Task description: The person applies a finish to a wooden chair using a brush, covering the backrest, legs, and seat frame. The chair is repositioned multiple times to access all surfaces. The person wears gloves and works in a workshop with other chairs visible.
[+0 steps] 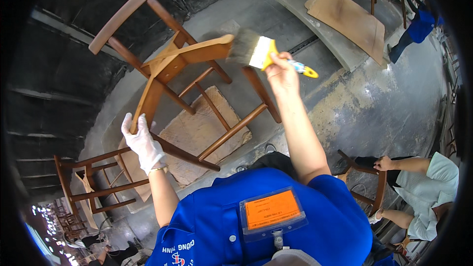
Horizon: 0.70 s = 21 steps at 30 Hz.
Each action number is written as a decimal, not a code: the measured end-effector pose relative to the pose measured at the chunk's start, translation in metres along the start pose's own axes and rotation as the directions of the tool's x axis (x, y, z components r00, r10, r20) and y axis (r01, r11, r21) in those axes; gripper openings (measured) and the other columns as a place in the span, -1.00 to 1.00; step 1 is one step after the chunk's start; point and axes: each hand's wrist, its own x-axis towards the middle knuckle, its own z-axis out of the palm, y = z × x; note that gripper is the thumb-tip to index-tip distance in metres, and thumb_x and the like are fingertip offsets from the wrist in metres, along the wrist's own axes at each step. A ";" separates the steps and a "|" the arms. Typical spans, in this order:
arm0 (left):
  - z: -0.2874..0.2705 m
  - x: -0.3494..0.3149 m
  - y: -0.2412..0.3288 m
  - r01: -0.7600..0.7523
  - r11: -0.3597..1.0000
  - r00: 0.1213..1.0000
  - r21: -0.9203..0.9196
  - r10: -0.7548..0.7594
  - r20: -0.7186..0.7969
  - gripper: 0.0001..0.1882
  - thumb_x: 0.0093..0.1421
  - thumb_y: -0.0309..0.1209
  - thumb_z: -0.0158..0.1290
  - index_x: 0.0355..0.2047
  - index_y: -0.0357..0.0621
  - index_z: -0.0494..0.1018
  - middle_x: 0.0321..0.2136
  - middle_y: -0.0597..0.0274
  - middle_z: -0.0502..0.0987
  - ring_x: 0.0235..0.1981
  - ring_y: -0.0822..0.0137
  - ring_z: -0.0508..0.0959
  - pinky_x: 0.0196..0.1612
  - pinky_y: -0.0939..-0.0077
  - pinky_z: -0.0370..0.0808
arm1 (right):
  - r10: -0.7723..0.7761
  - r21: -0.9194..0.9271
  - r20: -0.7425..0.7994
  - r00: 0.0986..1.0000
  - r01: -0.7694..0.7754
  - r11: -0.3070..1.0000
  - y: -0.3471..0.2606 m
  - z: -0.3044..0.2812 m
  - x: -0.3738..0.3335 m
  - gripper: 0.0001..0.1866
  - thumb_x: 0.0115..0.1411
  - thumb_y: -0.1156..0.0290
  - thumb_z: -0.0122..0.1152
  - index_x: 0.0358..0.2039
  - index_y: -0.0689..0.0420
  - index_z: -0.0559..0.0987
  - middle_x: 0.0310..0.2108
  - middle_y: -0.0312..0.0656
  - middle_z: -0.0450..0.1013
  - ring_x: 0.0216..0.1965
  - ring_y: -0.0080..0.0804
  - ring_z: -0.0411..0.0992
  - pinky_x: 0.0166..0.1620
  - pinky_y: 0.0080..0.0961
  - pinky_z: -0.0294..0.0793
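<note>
A brown wooden chair frame [165, 71] without a seat stands before me, its curved backrest at the upper left. My left hand [144, 144], in a thin white glove with a bracelet at the wrist, grips the near corner of the seat frame. In my bare right hand [282, 75] is a wide paintbrush [268, 53] with a yellow and white handle. Its dark bristles, smeared by motion, are at the right front corner of the seat frame; whether they touch the wood I cannot tell.
Cardboard [197, 133] lies beneath the chair. Another chair frame [98, 182] is at the lower left. A grey platform with a cardboard sheet [347, 19] is at the upper right. On the right, a person in a pale shirt [428, 197] handles a chair; another in blue stands farther off.
</note>
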 end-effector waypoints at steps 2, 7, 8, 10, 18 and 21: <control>-0.004 0.021 0.002 0.017 0.999 1.000 0.046 -0.017 -0.013 -0.60 0.43 -0.48 0.26 0.22 -0.15 0.45 0.07 0.06 0.56 -0.16 0.33 0.68 -0.21 0.48 0.75 | 0.036 -0.055 -0.009 0.999 -0.037 0.998 0.021 -0.033 -0.007 -0.71 0.27 0.75 0.32 -0.25 0.00 0.50 -0.05 -0.12 0.58 0.01 -0.21 0.58 0.04 -0.27 0.58; 0.005 0.045 0.003 -0.018 0.997 1.000 0.071 0.016 0.023 -0.64 0.41 -0.44 0.30 0.15 -0.15 0.48 -0.10 0.16 0.62 -0.34 0.39 0.61 -0.38 0.53 0.64 | -0.075 -0.340 -0.593 0.802 -0.165 0.926 0.003 -0.170 -0.076 -0.71 0.23 0.82 0.22 -0.23 0.08 0.48 -0.15 -0.08 0.57 -0.17 -0.24 0.65 -0.12 -0.24 0.73; 0.008 0.046 0.002 -0.025 0.994 1.000 0.103 0.026 -0.002 -0.64 0.40 -0.42 0.31 0.14 -0.16 0.50 -0.10 0.15 0.62 -0.31 0.38 0.61 -0.35 0.52 0.64 | -0.167 -0.448 -0.632 0.757 -0.182 0.875 0.001 -0.196 -0.086 -0.73 0.24 0.82 0.18 -0.22 0.11 0.48 -0.16 -0.10 0.55 -0.22 -0.27 0.62 -0.18 -0.27 0.70; 0.012 0.048 0.001 -0.089 0.984 0.996 0.154 0.090 0.003 -0.64 0.40 -0.38 0.31 0.13 -0.19 0.53 -0.10 0.16 0.64 -0.25 0.35 0.61 -0.28 0.51 0.64 | -0.330 -0.598 -0.676 0.659 -0.230 0.768 0.003 -0.236 -0.099 -0.79 0.27 0.78 0.10 -0.20 0.16 0.50 -0.24 -0.16 0.52 -0.29 -0.37 0.56 -0.29 -0.31 0.62; 0.008 0.076 -0.013 -0.200 0.943 0.976 0.265 0.215 -0.029 -0.68 0.35 -0.36 0.38 0.03 -0.20 0.61 -0.02 0.11 0.68 -0.07 0.28 0.66 -0.20 0.48 0.65 | -0.410 -0.712 -0.614 0.675 -0.249 0.656 0.026 -0.260 -0.115 -0.78 0.33 0.39 0.23 -0.36 0.27 0.70 -0.50 -0.20 0.63 -0.43 -0.42 0.58 -0.38 -0.30 0.62; 0.008 0.076 -0.021 -0.191 0.958 0.977 0.215 0.206 -0.050 -0.70 0.38 -0.34 0.35 0.03 -0.21 0.64 -0.03 0.16 0.69 -0.08 0.30 0.66 -0.08 0.41 0.63 | -0.426 -0.673 -0.650 0.629 -0.216 0.708 0.002 -0.257 -0.125 -0.81 0.24 0.38 0.33 -0.45 0.21 0.73 -0.46 -0.16 0.68 -0.39 -0.36 0.67 -0.33 -0.30 0.62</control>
